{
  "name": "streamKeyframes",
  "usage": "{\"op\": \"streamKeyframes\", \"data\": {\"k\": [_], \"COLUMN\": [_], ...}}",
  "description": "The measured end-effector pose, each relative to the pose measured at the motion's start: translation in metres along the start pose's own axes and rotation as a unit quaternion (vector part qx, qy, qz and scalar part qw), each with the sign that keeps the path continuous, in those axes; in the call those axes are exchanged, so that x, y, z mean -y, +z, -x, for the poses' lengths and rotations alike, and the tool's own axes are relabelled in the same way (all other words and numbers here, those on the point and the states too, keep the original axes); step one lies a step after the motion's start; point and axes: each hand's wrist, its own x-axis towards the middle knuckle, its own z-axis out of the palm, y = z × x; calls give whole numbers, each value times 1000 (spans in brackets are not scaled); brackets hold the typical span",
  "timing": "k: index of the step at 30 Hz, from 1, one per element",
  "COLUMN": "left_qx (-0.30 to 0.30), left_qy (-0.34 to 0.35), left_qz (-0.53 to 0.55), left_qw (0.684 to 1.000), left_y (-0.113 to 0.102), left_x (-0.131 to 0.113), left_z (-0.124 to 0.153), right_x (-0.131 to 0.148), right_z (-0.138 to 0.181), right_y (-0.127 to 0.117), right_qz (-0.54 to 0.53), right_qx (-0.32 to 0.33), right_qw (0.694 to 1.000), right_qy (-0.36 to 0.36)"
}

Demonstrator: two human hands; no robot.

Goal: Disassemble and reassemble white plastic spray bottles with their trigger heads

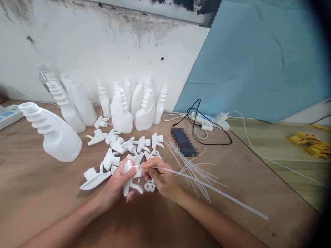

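Observation:
My left hand is closed around a white trigger sprayer head, its collar turned to the right. Between the fingertips of my right hand is a long, thin white dip tube. The tube's near end is at the sprayer's collar; whether it is inside cannot be made out. Its far end reaches out to the lower right over my forearm. Several white washers lie beside my right fingers. More trigger sprayer heads are heaped just beyond and to the left of my hands.
White spray bottles stand along the wall, with one bottle nearer on the left. Loose tubes lie fanned out on the right near a dark, blurred-out phone-like object. Behind it are cables and a power strip.

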Motion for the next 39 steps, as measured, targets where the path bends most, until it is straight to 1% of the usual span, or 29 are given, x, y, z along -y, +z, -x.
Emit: {"op": "streamKeyframes", "data": {"k": [3, 7, 11, 14, 16, 18, 19, 21, 23, 24, 25, 26, 27, 28, 29, 30, 31, 32, 33, 34, 35, 36, 37, 39], "left_qx": [0, 14, 14, -3, -21, -29, -24, 8, 61, 83, 91, 81, 45, -15, -86, -190, -259, -328, -397, -458, -499, -524, -529, -486], "left_qy": [7, -1, 7, 19, 10, -14, -34, -93, -167, -190, -186, -151, -82, 26, 152, 284, 426, 517, 558, 541, 514, 483, 448, 365], "left_qz": [1, -3, -34, -39, -23, 9, 30, 69, 75, 54, 12, -58, -156, -271, -397, -510, -585, -622, -629, -627, -619, -603, -583, -548], "left_qw": [1000, 1000, 999, 999, 999, 999, 999, 993, 981, 977, 978, 984, 983, 962, 901, 790, 640, 488, 367, 323, 322, 358, 423, 575], "left_y": [0, 1, 3, 4, 5, 5, 6, 9, 14, 15, 16, 14, 9, 1, -10, -24, -39, -55, -71, -85, -97, -107, -115, -125], "left_x": [0, 0, -1, -6, -11, -15, -15, -14, -10, -9, -10, -13, -19, -28, -39, -53, -68, -84, -100, -115, -127, -137, -144, -151], "left_z": [-1, 0, 0, -1, -1, -1, -1, 1, 4, 6, 8, 10, 13, 16, 19, 21, 24, 27, 30, 33, 35, 37, 38, 37], "right_x": [-1, -1, 0, 4, 7, 8, 8, 8, 8, 9, 10, 12, 14, 16, 19, 22, 26, 30, 36, 42, 48, 55, 62, 75], "right_z": [1, 3, 3, -2, -7, -11, -12, -13, -12, -13, -13, -15, -17, -19, -23, -27, -31, -34, -38, -41, -43, -45, -45, -45], "right_y": [0, -1, -3, -4, -4, -4, -4, -3, -3, -3, -4, -5, -7, -10, -15, -21, -29, -37, -46, -55, -62, -68, -73, -79], "right_qz": [17, 48, 67, 33, -32, -100, -116, -93, -60, -65, -87, -122, -161, -193, -213, -216, -201, -171, -131, -86, -40, 3, 39, 79], "right_qx": [4, 4, 12, 20, 28, 42, 54, 87, 107, 104, 92, 68, 37, 1, -39, -76, -104, -125, -134, -138, -138, -139, -142, -153], "right_qw": [1000, 999, 998, 998, 995, 987, 983, 984, 987, 987, 986, 983, 977, 970, 964, 961, 961, 965, 971, 976, 980, 982, 981, 979], "right_qy": [-4, -6, 13, 49, 89, 121, 130, 124, 106, 102, 106, 117, 131, 145, 154, 158, 157, 154, 150, 144, 137, 131, 124, 104]}}
